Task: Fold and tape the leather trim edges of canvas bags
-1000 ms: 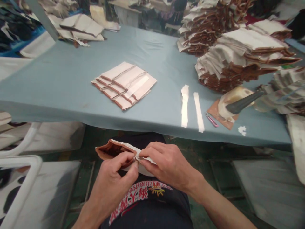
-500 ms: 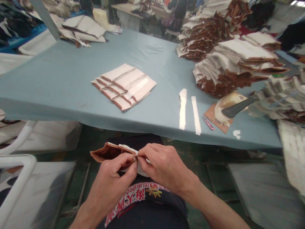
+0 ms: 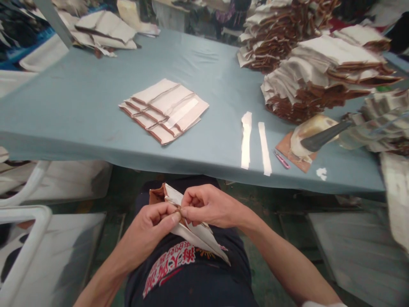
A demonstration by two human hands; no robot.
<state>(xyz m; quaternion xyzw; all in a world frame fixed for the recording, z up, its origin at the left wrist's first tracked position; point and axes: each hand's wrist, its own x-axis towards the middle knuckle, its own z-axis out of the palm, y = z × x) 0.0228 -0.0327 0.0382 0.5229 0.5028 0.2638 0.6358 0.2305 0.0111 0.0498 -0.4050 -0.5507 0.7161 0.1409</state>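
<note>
Head camera puts me above both hands: the left hand (image 3: pixel 151 226) pinches the edge of a folded, pouch-like piece, white outside and brown inside (image 3: pixel 201 238), and the right hand (image 3: pixel 209 207) pinches it just beside, fingertips nearly meeting. I see that piece over the dark clothing with red-and-white lettering (image 3: pixel 172 264), in front of the bench covered in blue-green sheeting (image 3: pixel 79 102). On it I make out overlapping flat white pieces with brown edges (image 3: pixel 166 104), two narrow white strips (image 3: pixel 246 143) and a small pink-handled tool (image 3: pixel 281 159).
</note>
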